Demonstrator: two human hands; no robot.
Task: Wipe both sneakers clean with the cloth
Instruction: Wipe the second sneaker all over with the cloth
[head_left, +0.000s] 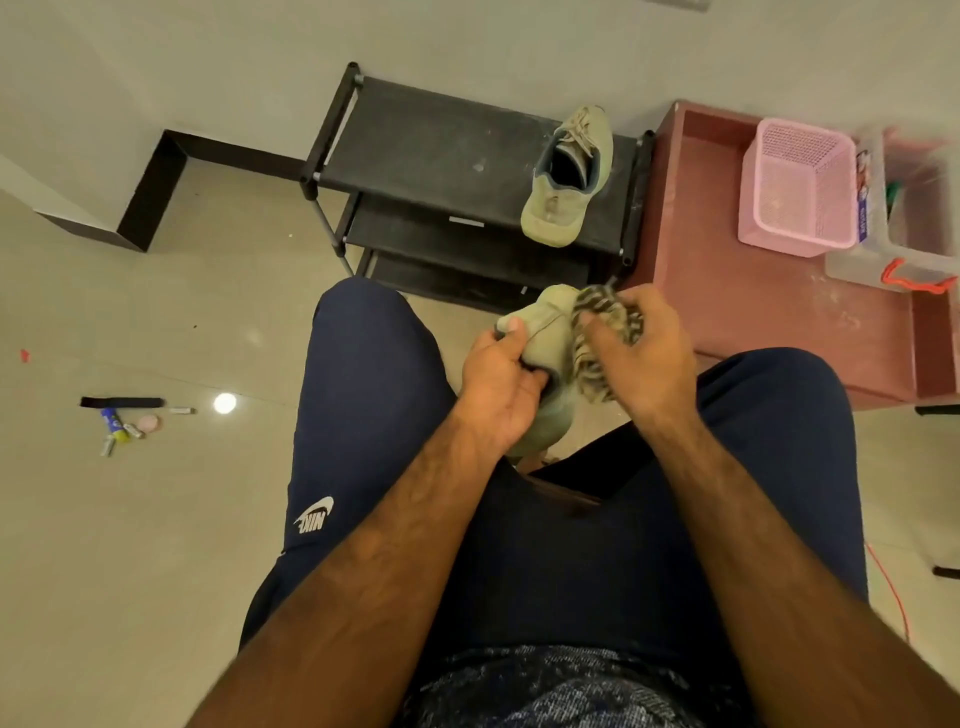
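Over dark-blue trousers (363, 389), the left hand's (498, 384) grip holds a pale-green fabric sneaker (540, 317), the right hand's (644, 358) a bunched striped cloth (592, 364) against its side. Firm, short strokes should suit; its mate (569, 176) sits on the far black rack (441, 135).

Held sneaker (540, 317) — striped cloth (589, 369) against it; second sneaker (566, 182) atop rack (441, 140).

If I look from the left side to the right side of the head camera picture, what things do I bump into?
Blue-and-yellow tube on the floor → left hand gripping a sneaker → right hand holding the cloth → pink basket → clear box.
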